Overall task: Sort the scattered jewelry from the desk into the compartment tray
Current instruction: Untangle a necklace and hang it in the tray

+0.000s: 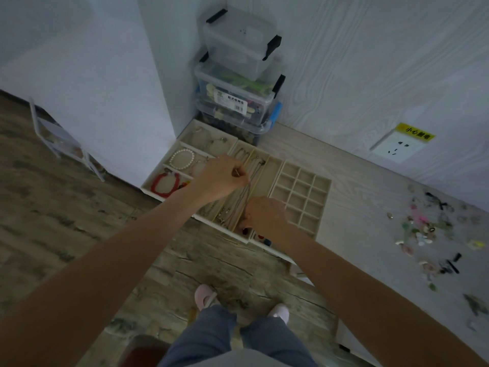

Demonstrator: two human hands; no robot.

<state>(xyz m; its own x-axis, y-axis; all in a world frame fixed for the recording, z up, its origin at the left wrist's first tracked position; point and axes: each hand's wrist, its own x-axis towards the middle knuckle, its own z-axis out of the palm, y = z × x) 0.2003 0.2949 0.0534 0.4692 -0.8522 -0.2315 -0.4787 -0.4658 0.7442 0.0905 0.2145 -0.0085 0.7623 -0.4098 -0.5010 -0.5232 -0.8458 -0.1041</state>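
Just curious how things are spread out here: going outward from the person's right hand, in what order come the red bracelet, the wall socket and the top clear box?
From the right hand, in the head view:
1. Red bracelet, left, in the near-left compartment of the tray.
2. Wall socket, up and to the right on the wall.
3. Top clear box, highest on the stack in the corner.

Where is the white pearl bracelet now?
The white pearl bracelet lies in a left compartment of the tray, behind the red bracelet, left of the left hand.
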